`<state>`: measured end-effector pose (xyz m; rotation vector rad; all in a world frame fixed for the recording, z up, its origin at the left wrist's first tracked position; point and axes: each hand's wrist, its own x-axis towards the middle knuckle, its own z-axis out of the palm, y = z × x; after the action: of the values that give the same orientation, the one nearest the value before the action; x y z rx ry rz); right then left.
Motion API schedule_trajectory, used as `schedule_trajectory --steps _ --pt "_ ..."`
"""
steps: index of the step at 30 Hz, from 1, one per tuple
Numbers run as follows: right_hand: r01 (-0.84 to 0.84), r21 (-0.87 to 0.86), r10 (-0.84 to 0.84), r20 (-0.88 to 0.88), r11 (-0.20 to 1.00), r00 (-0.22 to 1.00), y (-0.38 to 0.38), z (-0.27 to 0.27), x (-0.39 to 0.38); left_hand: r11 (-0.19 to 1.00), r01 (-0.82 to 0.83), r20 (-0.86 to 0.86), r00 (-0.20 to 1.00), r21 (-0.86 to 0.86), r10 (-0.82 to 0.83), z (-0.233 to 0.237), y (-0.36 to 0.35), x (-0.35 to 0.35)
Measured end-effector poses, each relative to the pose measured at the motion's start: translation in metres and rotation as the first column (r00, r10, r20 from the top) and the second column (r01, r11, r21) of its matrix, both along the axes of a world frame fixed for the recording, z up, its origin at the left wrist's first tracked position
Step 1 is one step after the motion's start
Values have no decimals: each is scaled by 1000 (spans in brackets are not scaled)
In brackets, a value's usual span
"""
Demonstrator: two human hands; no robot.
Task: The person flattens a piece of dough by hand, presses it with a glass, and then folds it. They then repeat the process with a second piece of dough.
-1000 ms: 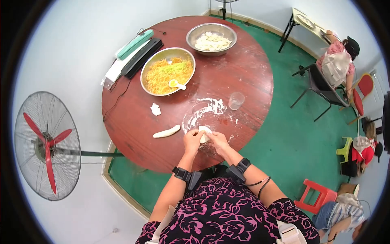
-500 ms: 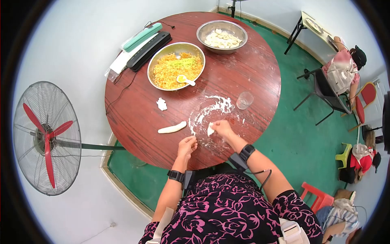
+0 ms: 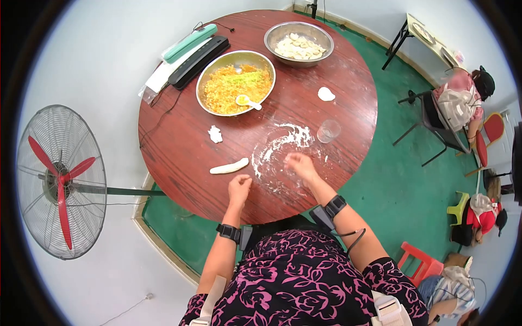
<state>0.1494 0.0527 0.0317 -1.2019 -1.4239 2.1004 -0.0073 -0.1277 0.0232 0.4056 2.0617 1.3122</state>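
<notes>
My left hand (image 3: 239,188) is just below the right end of a white dough roll (image 3: 229,166), apart from it. Its fingers are curled together, and no object shows in them. Over the floury patch (image 3: 276,145) is my right hand (image 3: 299,164), slightly blurred, fingers apart and holding nothing. A flat round piece of dough (image 3: 326,94) lies farther back on the right side of the red-brown table (image 3: 179,141). Beyond my right hand stands a clear glass (image 3: 328,131).
A steel bowl of orange and green filling (image 3: 235,84) with a white spoon (image 3: 248,101), and a bowl of dough pieces (image 3: 299,44), stand at the back. A white lump (image 3: 215,134), a black sealer-like device (image 3: 199,62) and a fan (image 3: 62,179) are leftward. People sit at right.
The dough piece from my right hand now lies near the back right of the table, and that hand is empty. My left hand has shifted left toward the dough roll.
</notes>
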Motion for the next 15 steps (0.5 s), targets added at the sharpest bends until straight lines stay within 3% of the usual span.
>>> schedule_trajectory --steps 1,3,4,7,9,10,11,13,15 --pt "-79 -46 81 43 996 996 -10 -4 8 988 118 -388 910 -103 -149 4 1 -9" --pt "-165 -37 169 189 986 967 -23 -1 22 965 121 -712 655 -231 -253 16 6 -23" --pt "-210 -39 213 261 977 942 -28 2 29 963 85 -835 482 -257 -265 20 8 -28" --pt "-173 9 168 184 985 968 -37 -10 41 967 -36 -944 232 -251 -236 17 3 -43" --pt "-135 26 129 164 990 978 -43 -16 43 795 176 -628 524 -581 -575 36 22 -50" --pt "-105 26 100 164 994 981 -45 -17 44 851 148 -775 358 -504 -521 7 11 -57" --pt "-103 -20 105 133 994 985 -48 -13 46 887 129 -826 326 -443 -460 -1 8 -57" --pt "-87 -93 97 107 992 990 -51 -10 51 912 129 -860 304 -390 -410 -11 6 -58" --pt "-67 -126 82 119 990 989 -58 -17 55 886 211 -809 361 -413 -463 -12 5 -64"
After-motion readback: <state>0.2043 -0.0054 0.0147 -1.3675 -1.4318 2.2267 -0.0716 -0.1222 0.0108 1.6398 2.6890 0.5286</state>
